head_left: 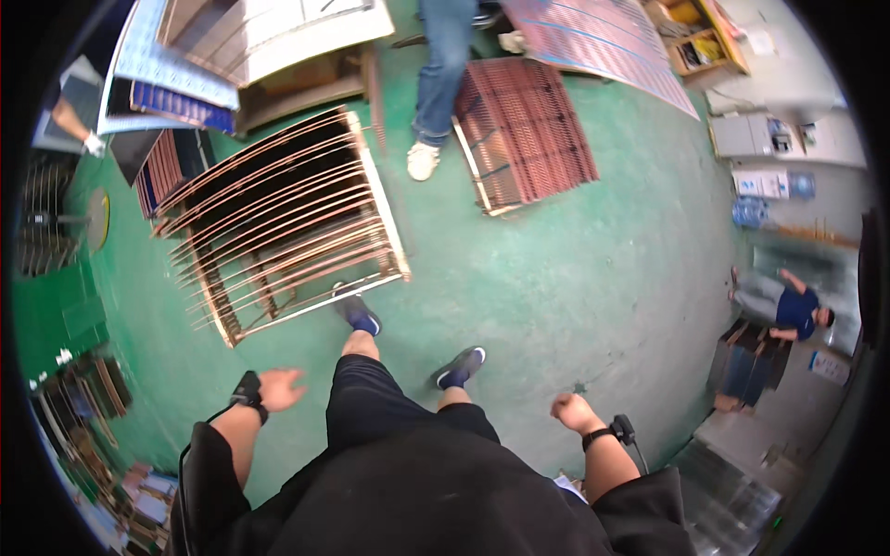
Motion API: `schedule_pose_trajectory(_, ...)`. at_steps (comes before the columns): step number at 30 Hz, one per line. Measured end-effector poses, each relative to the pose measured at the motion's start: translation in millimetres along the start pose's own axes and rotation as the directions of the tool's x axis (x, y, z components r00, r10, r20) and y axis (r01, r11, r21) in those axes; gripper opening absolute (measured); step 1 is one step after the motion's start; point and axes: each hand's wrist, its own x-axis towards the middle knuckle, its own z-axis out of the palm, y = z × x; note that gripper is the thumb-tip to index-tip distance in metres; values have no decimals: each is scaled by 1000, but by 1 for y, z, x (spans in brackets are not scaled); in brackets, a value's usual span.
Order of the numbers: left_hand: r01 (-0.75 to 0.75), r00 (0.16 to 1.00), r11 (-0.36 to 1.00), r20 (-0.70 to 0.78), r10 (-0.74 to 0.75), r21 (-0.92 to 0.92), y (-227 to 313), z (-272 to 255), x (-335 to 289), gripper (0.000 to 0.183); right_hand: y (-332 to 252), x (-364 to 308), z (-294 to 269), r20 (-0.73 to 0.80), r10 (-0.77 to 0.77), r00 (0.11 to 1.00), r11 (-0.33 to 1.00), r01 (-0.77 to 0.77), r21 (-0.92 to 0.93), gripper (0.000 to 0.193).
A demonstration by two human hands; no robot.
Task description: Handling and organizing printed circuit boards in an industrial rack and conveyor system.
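Observation:
My left hand [281,389] hangs over the green floor, its fingers stretched out and a little blurred, with nothing in them. A dark device is strapped to that wrist. On the other side, my right hand [575,413] is curled into a loose fist, and no object shows in it. A black strap with a small camera-like block sits on the right wrist. Nearest to my left hand is a slatted rack [382,218] with many thin copper-coloured bars across a pale frame. Neither hand touches it. One of my feet is close beside its near edge.
A second rack, stacked with reddish perforated sheets [533,134], stands ahead. Beside it is a person's jeans leg [443,79]. Pale panels [306,42] lie on a table at far left. A fan [97,220] stands left; another person [799,310] is at far right.

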Motion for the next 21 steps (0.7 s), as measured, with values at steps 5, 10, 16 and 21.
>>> schedule_pose_trajectory(5,-265,916,963,-297,270,57,216,-27,49,34,180,-52,-19,-212,67,975,831,63,552,24)
schedule_pose_trajectory(10,-301,953,847,-179,246,-438,352,18,96,42,327,-58,-46,-650,227,726,648,385,657,20)
schedule_pose_trajectory(16,-238,971,902,54,234,361,419,31,154,45,344,-88,-69,-701,-69,709,808,452,378,20)
schedule_pose_trajectory(21,-263,964,788,185,191,556,582,40,240,50,461,-92,-41,-647,311,696,717,275,641,24)
